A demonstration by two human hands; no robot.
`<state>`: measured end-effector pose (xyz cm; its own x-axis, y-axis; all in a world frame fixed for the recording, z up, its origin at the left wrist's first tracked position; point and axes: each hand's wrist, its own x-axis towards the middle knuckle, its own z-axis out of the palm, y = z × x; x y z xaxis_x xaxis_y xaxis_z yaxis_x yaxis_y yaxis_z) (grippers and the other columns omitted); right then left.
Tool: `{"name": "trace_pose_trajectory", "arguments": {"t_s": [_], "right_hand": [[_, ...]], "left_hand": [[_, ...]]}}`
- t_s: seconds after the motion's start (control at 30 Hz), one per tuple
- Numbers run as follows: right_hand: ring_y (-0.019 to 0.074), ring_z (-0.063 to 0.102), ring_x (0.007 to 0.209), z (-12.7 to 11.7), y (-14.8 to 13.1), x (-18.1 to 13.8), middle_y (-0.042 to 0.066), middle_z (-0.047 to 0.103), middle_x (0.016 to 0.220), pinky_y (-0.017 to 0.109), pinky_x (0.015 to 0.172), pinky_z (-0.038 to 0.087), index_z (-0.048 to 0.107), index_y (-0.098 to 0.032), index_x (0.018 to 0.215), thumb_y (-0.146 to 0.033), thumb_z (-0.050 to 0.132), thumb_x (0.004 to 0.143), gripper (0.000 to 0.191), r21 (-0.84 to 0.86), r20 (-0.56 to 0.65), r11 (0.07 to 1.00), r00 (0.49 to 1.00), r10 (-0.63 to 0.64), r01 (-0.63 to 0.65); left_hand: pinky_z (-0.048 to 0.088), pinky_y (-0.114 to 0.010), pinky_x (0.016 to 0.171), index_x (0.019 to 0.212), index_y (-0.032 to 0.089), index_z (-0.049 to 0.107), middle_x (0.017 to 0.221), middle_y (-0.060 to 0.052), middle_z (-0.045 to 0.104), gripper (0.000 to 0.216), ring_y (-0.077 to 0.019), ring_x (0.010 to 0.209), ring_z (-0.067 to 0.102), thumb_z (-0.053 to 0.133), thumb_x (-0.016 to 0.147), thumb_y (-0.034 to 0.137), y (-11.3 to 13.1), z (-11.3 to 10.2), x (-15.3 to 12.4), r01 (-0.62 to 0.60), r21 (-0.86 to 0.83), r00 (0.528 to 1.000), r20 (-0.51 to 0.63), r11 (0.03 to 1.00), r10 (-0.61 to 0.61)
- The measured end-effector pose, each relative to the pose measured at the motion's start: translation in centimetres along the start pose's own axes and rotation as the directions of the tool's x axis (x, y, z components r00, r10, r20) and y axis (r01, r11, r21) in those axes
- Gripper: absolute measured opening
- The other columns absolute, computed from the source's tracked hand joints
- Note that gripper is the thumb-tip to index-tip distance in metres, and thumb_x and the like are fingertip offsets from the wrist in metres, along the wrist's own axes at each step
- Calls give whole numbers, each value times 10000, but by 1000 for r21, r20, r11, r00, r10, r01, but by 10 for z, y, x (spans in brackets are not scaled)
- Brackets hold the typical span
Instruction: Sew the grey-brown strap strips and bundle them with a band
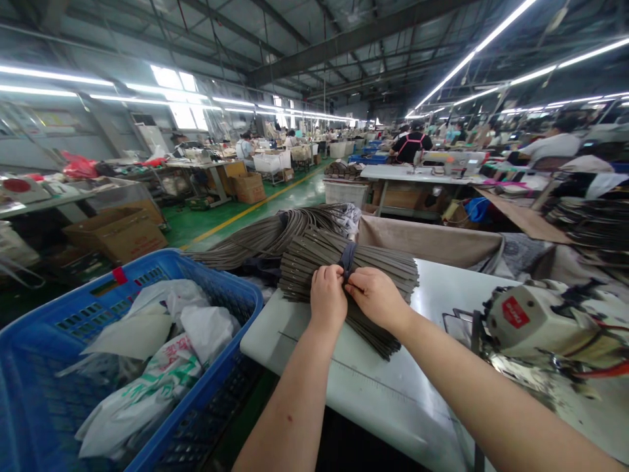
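A bundle of grey-brown fabric strips (388,265) lies across the end of the white sewing table (373,387). Around its middle runs a dark cloth tie (348,254). My left hand (328,295) is closed at the tie, its fingers curled over the strips on the left. Close beside it, my right hand (376,295) pinches the tie from the right. The ends of the tie are mostly hidden by my fingers. Behind the bundle is a larger heap of long grey-brown strips (255,233).
A blue plastic basket (196,400) with white plastic bags (152,387) stands at the left. To the right sits a sewing machine (545,321). Beige cloth (427,236) hangs along the table's far side. Co-workers sit further back, one with pink straps (413,144). A cardboard box (118,233) is on the floor.
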<state>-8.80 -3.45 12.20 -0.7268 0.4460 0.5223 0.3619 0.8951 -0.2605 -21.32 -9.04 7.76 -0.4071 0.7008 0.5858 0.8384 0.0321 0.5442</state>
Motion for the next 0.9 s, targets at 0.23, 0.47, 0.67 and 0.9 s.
{"name": "trace_pose_trajectory", "arguments": {"t_s": [0.23,0.47,0.67,0.9], "right_hand": [[251,572,804,-14,12,-8,71,618,832,360,735,427,597,-231,847,-128,545,912,132,-50,-247,972,946,212,-230],[256,620,839,-7,-10,-22,71,693,856,372,779,458,680,-243,887,-181,587,932,120,-87,-172,980,971,165,-181],[262,653,872,14,-11,-11,82,738,928,372,783,475,713,-244,977,-181,586,938,146,-47,-226,967,946,234,-251],[213,657,766,10,-7,-6,70,709,1065,334,680,491,643,-249,1239,-180,603,924,325,33,-281,954,914,294,-297]], "left_hand": [[465,-382,937,1006,197,593,1066,-90,649,151,-256,1026,578,540,948,68,-2,-3,5,-53,10,996,69,999,53],[453,-407,947,1022,176,599,1050,-121,635,105,-279,1036,572,534,967,115,2,-1,10,-52,105,995,87,993,43],[459,-407,941,987,176,625,1040,-123,658,110,-287,1033,598,543,954,110,4,-8,15,-42,136,989,148,990,22],[476,-384,886,937,208,639,1009,-85,672,98,-267,997,626,579,939,130,-3,-13,22,-23,79,977,214,997,5]]}}
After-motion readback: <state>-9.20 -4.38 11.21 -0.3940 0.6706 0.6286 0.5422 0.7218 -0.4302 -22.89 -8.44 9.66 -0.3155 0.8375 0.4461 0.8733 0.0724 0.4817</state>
